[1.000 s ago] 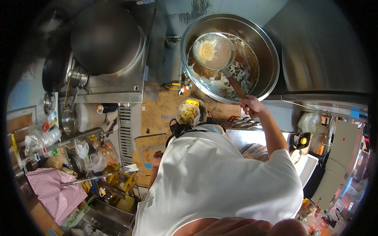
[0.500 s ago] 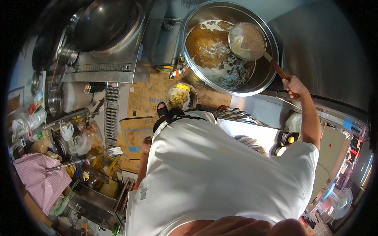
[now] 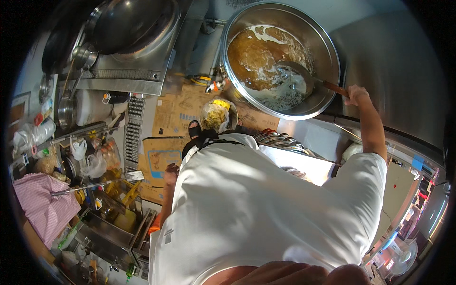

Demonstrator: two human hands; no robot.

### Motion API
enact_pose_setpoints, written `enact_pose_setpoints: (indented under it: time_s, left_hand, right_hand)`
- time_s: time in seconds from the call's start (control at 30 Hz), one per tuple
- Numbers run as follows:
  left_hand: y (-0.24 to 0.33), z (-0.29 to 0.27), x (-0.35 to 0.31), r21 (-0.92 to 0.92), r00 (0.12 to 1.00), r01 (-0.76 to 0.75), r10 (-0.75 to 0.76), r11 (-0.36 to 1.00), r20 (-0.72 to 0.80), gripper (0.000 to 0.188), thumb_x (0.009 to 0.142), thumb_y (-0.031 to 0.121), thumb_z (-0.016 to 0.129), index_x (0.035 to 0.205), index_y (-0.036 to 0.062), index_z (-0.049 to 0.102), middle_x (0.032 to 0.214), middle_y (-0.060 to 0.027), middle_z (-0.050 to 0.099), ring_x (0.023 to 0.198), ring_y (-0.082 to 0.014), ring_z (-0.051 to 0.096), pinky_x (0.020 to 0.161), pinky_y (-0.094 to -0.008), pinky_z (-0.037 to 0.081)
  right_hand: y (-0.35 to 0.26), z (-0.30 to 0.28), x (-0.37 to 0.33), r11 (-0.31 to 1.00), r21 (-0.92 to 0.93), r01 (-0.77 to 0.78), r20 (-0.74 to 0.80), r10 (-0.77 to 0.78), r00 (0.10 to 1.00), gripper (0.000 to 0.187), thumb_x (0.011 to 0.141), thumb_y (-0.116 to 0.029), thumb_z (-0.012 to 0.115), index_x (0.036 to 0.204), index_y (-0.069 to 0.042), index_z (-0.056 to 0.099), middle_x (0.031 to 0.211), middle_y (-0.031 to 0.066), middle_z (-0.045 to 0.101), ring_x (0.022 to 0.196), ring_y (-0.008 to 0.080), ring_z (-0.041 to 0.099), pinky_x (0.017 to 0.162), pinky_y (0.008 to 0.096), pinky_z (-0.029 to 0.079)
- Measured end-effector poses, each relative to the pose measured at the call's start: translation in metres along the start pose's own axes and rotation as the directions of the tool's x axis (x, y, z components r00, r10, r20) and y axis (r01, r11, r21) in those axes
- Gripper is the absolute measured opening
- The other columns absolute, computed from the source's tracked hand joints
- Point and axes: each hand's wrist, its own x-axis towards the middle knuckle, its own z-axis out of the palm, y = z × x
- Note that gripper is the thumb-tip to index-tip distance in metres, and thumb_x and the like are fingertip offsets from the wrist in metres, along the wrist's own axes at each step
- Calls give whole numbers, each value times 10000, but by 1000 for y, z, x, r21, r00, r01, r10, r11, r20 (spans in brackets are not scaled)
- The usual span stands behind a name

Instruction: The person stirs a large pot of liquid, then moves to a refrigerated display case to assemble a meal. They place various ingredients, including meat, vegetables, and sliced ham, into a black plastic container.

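My right hand [image 3: 356, 94] is closed round the wooden handle of a skimmer [image 3: 308, 80], beyond the rim of a large steel stockpot [image 3: 331, 97]. The skimmer's round head is tilted inside the pot, its lower edge at the surface of the liquid. Brown broth [image 3: 254, 52] fills the pot partway, with pale foam [image 3: 280, 97] gathered on the near side. My left hand [image 3: 171, 174] hangs low beside my body, away from the pot; it is small and dim, and its fingers are not clear.
A bowl of yellowish scraps [image 3: 215, 117] stands by my feet, near the pot. Flattened cardboard [image 3: 173, 111] covers the floor. At the far left, a large wok [image 3: 130, 28] sits on a steel range. A cluttered shelf with a pink checked cloth [image 3: 45, 204] stands left.
The skimmer head has gone from lying flat, bottom facing down, to tilted on its edge, lower in the pot. My right hand has shifted slightly upward in view.
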Motion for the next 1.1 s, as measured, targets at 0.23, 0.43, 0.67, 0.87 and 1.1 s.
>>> enact_pose_setpoints:
  time_s: [0.23, 0.43, 0.67, 0.87, 1.1]
  left_hand:
    - [12, 2, -32, 25, 999, 12, -10, 1000, -52, 232, 965, 72, 622, 1188, 12, 635, 805, -24, 629, 612, -80, 543, 550, -256, 448]
    - [7, -3, -57, 484, 872, -479, 459, 732, 169, 265, 969, 101, 638, 1220, 12, 639, 929, -72, 696, 796, -152, 642, 718, -294, 522]
    - [-19, 25, -56, 228, 983, -96, 129, 969, -132, 298, 963, 106, 661, 1240, -2, 642, 1092, -136, 717, 980, -201, 669, 885, -305, 530]
    - [-26, 23, -51, 108, 987, -154, 157, 982, -23, 357, 920, 136, 706, 1242, -5, 643, 1104, -132, 721, 998, -208, 679, 890, -310, 532]
    - [-31, 24, -50, 327, 973, -226, 225, 918, 39, 377, 838, 112, 783, 1176, -5, 665, 1051, -127, 733, 965, -220, 687, 838, -330, 552]
  right_hand:
    - [-5, 57, 29, 937, 345, 49, 254, -143, 957, 272, 738, -116, 744, 982, -24, 670, 682, 144, 643, 559, 238, 644, 478, 400, 546]
    - [-35, 41, 4, 832, 555, 10, 311, -219, 925, 290, 765, -76, 731, 1041, -42, 646, 647, 79, 602, 511, 192, 586, 428, 367, 490]
    - [-52, 86, 25, 576, 816, -54, 352, -421, 836, 230, 774, -36, 749, 941, -41, 592, 619, 30, 543, 452, 119, 487, 374, 324, 404]
    - [-79, 98, 21, 380, 920, -92, 299, -532, 792, 168, 783, -45, 757, 860, -31, 608, 604, 32, 539, 442, 120, 484, 376, 324, 395]
    - [-108, 103, 4, 261, 963, -65, 196, -516, 834, 148, 816, -49, 731, 864, -36, 591, 612, 24, 524, 438, 104, 462, 384, 306, 369]
